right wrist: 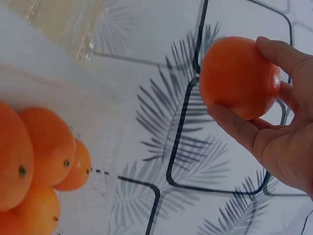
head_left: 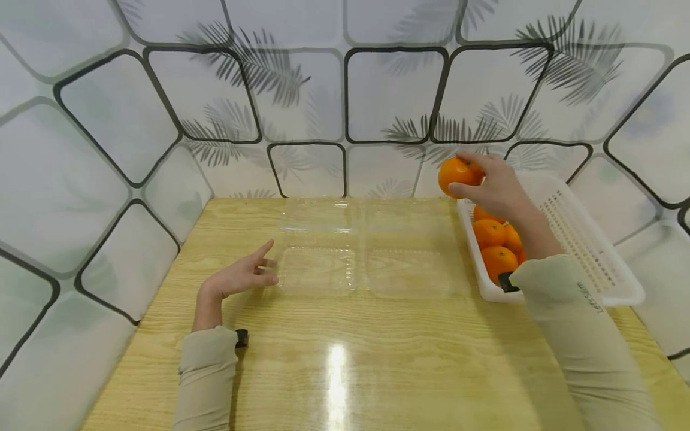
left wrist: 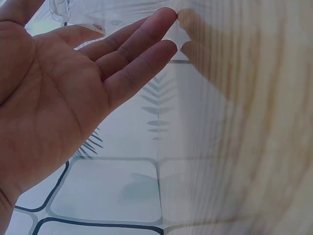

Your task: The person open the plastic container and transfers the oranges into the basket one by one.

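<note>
My right hand (head_left: 493, 182) grips an orange (head_left: 456, 176), thumb and fingers spread around its sides, above the back left corner of a white plastic basket (head_left: 587, 233). In the right wrist view the held orange (right wrist: 239, 77) hangs away from several other oranges (right wrist: 46, 142) in the basket. On the table my left hand (head_left: 239, 277) rests beside the left one of two clear plastic containers (head_left: 317, 269), its fingertips right at the container's edge. The left wrist view shows that hand's palm with the fingers (left wrist: 139, 71) nearly straight and nothing held.
The second clear container (head_left: 409, 269) lies to the right of the first, close to the basket's left wall. Oranges (head_left: 497, 262) fill the basket's left part. Behind the wooden table (head_left: 302, 359) stands a patterned wall covering (head_left: 396, 96), which also runs along both sides.
</note>
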Demonstrator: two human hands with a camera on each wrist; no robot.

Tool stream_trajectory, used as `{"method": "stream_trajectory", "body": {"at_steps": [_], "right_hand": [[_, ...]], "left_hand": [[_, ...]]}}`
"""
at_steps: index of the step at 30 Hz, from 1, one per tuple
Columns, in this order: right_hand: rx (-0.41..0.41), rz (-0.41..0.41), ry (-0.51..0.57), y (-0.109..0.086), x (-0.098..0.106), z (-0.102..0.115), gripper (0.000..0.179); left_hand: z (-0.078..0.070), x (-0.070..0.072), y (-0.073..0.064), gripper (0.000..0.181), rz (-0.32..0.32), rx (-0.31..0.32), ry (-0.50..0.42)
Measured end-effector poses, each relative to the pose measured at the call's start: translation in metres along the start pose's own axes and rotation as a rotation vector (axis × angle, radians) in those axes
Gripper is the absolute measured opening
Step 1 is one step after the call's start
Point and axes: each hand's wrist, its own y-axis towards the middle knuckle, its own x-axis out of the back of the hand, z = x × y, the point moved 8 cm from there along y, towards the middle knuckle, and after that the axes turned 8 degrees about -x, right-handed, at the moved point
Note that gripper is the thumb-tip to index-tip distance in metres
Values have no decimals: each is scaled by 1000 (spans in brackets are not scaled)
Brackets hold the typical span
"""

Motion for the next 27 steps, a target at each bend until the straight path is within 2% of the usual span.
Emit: {"method": "stream_trajectory", "body": {"at_steps": [8, 13, 20, 27], "right_hand": [[-63, -55, -37, 3, 30, -36, 71], [-85, -82, -42, 7, 42, -59, 73], [-137, -64, -39, 14, 40, -89, 77], [-165, -39, -30, 22, 33, -110, 78]], "left_hand": [[0, -1, 3, 93, 8, 4, 23], [0, 1, 3, 94, 11, 7, 22], [1, 2, 1, 93, 8, 11, 18], [3, 2, -1, 93, 3, 16, 10]]}}
